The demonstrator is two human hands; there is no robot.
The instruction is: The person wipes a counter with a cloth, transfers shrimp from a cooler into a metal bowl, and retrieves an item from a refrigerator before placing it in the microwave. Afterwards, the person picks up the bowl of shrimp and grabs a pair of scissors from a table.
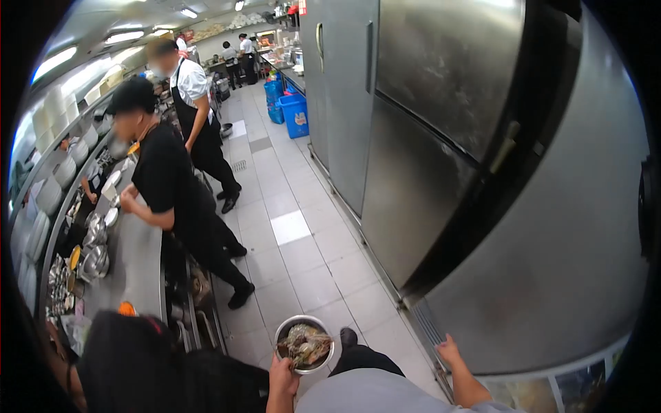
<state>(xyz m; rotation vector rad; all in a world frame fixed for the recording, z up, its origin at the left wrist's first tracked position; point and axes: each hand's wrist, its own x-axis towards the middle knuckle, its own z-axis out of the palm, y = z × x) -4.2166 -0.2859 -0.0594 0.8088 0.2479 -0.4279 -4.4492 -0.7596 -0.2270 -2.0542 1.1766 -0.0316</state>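
One metal bowl [303,319] of apparent shellfish [306,344], left of the steel refrigerator [441,76]: rigid, probably moderately heavy, contents slippery; best held by the rim, where your left hand [281,378] pinches. Your right hand [449,351], beside the refrigerator: fingers loosely spread.

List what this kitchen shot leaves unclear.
In the head view:
Food in the bowl: exact kind too blurred.
Left hand: some fingers hidden by the bowl.
Grey cabinet: inside hidden by its door.
Far workers: actions too small.
Nearest co-worker: cut off by bottom edge.

Shiny round metal bowl [279,339] of brownish shellfish [308,346], upright.
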